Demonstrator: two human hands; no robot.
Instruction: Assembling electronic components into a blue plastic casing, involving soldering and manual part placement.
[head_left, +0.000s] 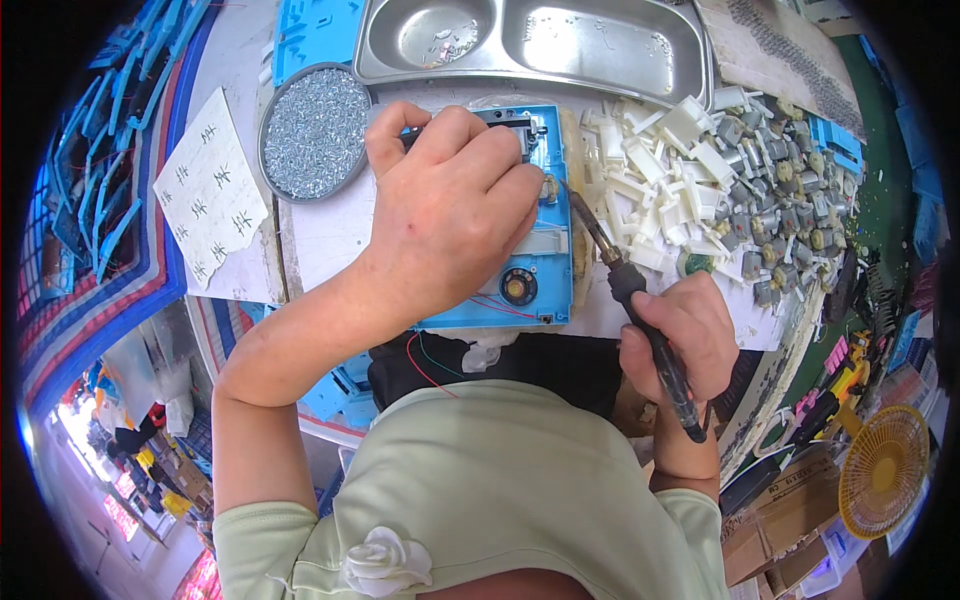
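Observation:
A blue plastic housing [556,285] lies on the table in front of me, with a round black speaker [518,287] and thin red wires in its near part. Over its left side bends my left hand [440,205], back of the hand up and fingers curled down. Whatever those fingers grip is hidden beneath them; a black part [512,122] of the housing shows just past them. My right hand [692,335] is closed around the dark handle of a soldering iron [652,335]. Its metal tip points up and left, close to the right side of the housing, near a small motor [548,190].
White plastic brackets [660,165] and many small grey motors [785,215] are heaped at the right. A round tray [266,150] of screws stands at the left beside a marked paper [210,190]. Behind the housing sits a steel compartment tray [510,62]. A yellow fan [884,470] is at lower right.

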